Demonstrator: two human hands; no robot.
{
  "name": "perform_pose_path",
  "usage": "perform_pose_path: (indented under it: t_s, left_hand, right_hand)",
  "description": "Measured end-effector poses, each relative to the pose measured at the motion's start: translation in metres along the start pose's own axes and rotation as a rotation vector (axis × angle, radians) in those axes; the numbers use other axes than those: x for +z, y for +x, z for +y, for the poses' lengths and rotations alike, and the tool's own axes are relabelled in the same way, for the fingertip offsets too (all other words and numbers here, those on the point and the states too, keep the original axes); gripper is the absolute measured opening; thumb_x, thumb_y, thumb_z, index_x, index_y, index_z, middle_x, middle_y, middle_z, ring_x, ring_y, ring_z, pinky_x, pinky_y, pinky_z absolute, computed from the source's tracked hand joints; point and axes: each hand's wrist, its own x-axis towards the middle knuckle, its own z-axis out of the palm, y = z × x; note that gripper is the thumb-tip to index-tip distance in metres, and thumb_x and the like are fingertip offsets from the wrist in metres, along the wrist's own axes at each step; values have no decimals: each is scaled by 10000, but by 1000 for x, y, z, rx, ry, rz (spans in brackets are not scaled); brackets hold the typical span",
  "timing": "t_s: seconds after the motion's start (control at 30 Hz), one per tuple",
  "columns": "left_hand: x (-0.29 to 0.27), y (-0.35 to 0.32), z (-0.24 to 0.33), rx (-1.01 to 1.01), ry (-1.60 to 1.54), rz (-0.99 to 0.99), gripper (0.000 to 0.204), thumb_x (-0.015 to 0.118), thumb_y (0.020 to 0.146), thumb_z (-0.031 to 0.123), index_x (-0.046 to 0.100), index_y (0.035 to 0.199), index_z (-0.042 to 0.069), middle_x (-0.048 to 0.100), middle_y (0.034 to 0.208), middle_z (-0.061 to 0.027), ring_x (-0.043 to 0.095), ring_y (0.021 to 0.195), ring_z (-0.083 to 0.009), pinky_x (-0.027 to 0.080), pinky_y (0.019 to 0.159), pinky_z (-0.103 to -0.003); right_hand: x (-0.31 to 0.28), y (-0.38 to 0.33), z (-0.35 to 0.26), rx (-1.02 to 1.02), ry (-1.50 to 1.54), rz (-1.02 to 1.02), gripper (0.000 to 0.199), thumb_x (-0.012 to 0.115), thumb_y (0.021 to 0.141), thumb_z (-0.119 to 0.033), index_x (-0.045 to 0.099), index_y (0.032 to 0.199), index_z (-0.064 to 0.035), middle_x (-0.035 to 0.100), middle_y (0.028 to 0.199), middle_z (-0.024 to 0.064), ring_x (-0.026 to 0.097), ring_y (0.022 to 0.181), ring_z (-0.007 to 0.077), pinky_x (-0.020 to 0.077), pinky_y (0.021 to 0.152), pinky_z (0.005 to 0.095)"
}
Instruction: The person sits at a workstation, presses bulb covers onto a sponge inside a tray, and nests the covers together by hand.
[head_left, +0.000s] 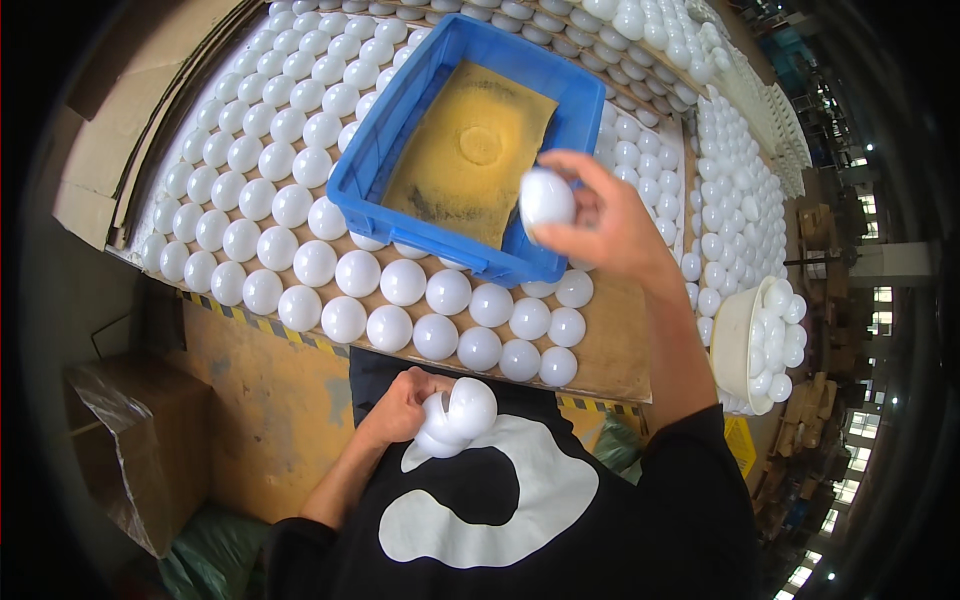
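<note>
My right hand (612, 222) is closed round one glossy white bulb globe (546, 197), gripped between thumb and fingers over the near right part of a blue plastic bin (458, 252). Inside that bin lies a yellow, dark-smudged sheet (455, 165) with a round mark on it. Close to my torso, my left hand (403, 404) holds several more white bulb globes (471, 408) bunched together; its fingertips are partly hidden behind them. Rows of similar globes (358, 273) stand on the brown board (615, 335) around the bin.
At the right, a cream tub (735, 345) is heaped with white globes. More globes (735, 210) fill surfaces to the far right and back. A cardboard box (150, 440) stands on the floor at lower left. Yellow-black tape (265, 322) runs along the board's front edge.
</note>
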Motion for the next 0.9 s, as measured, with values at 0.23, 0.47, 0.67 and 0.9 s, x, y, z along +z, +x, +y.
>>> perform_pose_path:
  t_s: [0.23, 0.47, 0.67, 0.9]
  left_hand:
    - [1, -12, -5, 106, 58, 90, 399, 382, 804, 106, 651, 941, -155, 708, 862, -187, 663, 756, -208, 529, 692, -309]
    - [-3, -19, -6, 103, 42, 145, 402, 389, 760, 85, 645, 955, -158, 707, 884, -181, 661, 780, -204, 529, 716, -303]
    - [1, -9, 8, 76, 83, 88, 541, 339, 562, -83, 673, 986, -119, 720, 893, -202, 664, 791, -213, 522, 743, -292]
    - [-4, -11, -5, 128, 134, 142, 385, 434, 682, -46, 675, 971, -126, 720, 893, -187, 673, 802, -223, 521, 756, -305]
  right_hand:
    - [12, 143, 46, -142, -891, 10, 575, 753, 716, -218, 588, 1244, -61, 605, 1138, 223, 579, 1087, 395, 464, 962, 443]
    - [29, 156, 64, -206, -953, 10, 359, 727, 703, -183, 650, 1020, -34, 659, 1030, 217, 629, 1005, 384, 509, 887, 456]
    - [10, 155, 52, -128, -864, -65, 345, 749, 688, -201, 667, 951, 7, 685, 977, 228, 664, 913, 382, 528, 807, 447]
    - [-71, 27, 39, -111, -28, 314, 597, 788, 761, -241, 563, 1250, 17, 677, 1047, 142, 642, 820, 147, 528, 714, 302]
